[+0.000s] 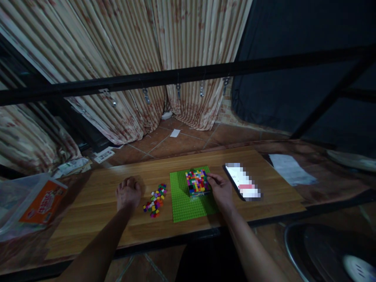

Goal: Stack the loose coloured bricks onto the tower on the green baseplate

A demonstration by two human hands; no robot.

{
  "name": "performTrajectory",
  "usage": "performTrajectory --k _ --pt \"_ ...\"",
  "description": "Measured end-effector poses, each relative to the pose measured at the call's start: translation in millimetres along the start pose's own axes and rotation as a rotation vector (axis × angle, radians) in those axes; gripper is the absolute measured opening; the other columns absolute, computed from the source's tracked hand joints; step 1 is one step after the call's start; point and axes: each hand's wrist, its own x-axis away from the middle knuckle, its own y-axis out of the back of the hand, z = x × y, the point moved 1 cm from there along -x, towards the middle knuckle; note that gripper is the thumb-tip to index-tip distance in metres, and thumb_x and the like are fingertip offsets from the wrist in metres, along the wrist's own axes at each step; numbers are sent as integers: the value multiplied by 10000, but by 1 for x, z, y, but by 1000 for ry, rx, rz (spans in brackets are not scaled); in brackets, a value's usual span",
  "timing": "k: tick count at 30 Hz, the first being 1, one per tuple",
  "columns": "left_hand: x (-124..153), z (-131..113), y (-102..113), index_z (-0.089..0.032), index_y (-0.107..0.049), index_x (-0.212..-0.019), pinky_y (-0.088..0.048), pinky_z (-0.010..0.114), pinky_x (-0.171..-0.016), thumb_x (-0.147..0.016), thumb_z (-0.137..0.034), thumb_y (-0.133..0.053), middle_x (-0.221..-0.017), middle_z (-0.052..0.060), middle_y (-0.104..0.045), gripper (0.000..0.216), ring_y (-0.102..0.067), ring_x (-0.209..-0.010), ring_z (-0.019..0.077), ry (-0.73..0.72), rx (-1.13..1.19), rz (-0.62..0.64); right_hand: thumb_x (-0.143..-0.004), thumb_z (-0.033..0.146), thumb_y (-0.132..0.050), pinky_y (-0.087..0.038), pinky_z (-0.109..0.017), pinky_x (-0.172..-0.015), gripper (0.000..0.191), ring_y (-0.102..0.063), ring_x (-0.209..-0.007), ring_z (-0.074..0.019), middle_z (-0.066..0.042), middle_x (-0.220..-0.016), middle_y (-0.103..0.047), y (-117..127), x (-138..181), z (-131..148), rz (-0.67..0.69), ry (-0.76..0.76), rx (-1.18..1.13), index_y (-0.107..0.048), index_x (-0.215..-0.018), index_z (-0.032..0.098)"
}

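Note:
A green baseplate (185,203) lies on the wooden table (88,211). On its far right part stands a block built of many small coloured bricks (197,182). My right hand (221,190) rests at the block's right side, fingers pinched at its upper edge; what they hold, if anything, is too small to make out. A loose heap of several small coloured bricks (155,200) lies just left of the baseplate. My left hand (128,193) sits on the table left of that heap, fingers curled into a loose fist with nothing visible in it.
A phone (242,182) with a lit screen lies right of the baseplate. A clear bag with an orange leaflet (41,205) sits at the table's left end. A sheet of paper (290,169) lies at the far right. A black bar (188,74) crosses above; curtains hang behind.

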Motion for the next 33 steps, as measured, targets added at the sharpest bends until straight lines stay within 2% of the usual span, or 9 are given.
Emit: performTrajectory --k 6,9,12,15,18,21,26,33 --pt "0 -1 0 -136 -581 -1237 -372 457 -1033 -917 -321 -334 -1296 151 -584 445 -497 -1185 304 2 -11 6 -727 516 -698 -506 -319 -627 418 -639 -650 -188 -78 -763 -733 11 12 0 -182 40 -77 -726 -887 131" --pt "1 -1 -1 -157 -588 -1227 -382 454 -1015 -912 -324 -356 -1289 142 -590 425 -504 -1175 297 11 -2 3 -783 498 -665 -496 -307 -637 379 -636 -680 -186 -73 -779 -721 13 29 11 -233 118 -30 -713 -896 140" --pt "1 -1 -2 -158 -583 -1242 -379 449 -1021 -903 -318 -384 -1285 137 -591 424 -496 -1193 294 17 5 0 -837 443 -628 -515 -329 -728 291 -667 -809 -210 -76 -867 -730 2 57 24 -128 214 17 -719 -909 175" --pt "1 0 -3 -151 -589 -1237 -381 450 -1021 -901 -312 -389 -1284 144 -591 423 -498 -1192 298 32 2 -2 -881 363 -586 -516 -308 -727 202 -664 -825 -193 -53 -908 -718 -21 92 29 138 306 107 -723 -931 222" --pt "1 0 -4 -147 -594 -1229 -380 443 -1022 -904 -309 -385 -1289 137 -592 420 -504 -1186 296 35 -2 4 -901 267 -538 -519 -287 -720 190 -658 -821 -180 -42 -905 -696 -45 120 22 382 354 217 -712 -971 234" --pt "1 0 -4 -141 -588 -1236 -375 443 -1025 -905 -306 -384 -1300 137 -587 423 -502 -1191 297 31 -5 7 -893 190 -526 -513 -309 -805 202 -647 -894 -191 -47 -966 -680 -64 135 12 512 397 374 -699 -986 235" --pt "2 -1 -4 -138 -580 -1246 -370 444 -1026 -903 -293 -384 -1286 144 -589 424 -497 -1197 294 30 0 12 -883 167 -548 -485 -342 -831 148 -606 -905 -216 -47 -937 -653 -88 138 10 597 487 641 -677 -915 230" --pt "2 -1 -4 -146 -581 -1246 -368 443 -1030 -907 -302 -388 -1300 143 -580 420 -496 -1200 299 37 3 15 -866 260 -637 -471 -383 -776 78 -583 -874 -265 -97 -936 -659 -105 139 10 500 499 870 -677 -894 199"
